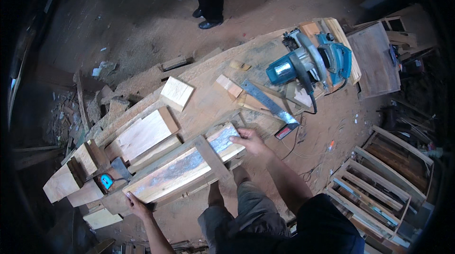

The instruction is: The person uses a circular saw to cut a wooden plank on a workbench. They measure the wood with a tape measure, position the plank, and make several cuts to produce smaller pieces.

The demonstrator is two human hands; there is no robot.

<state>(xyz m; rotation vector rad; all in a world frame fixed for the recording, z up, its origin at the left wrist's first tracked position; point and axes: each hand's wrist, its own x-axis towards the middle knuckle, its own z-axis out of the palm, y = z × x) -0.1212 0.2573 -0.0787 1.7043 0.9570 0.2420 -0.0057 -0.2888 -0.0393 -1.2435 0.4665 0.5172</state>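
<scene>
I find the left hand at the plank's left end, its fingers partly hidden; I cannot tell how far that grip closes. The right hand's grip is closed on the right end. The plank lies along the desk's near side, a strip across it. Beyond, blocks lie loose, seemingly cut; the saw is unattended. I judge work part-done, this plank outstanding.

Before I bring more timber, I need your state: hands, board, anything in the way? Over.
Left hand at left end of board, right hand holding its right end. Wood strip lies across the board. Blue power saw sits apart, farther right.
</scene>
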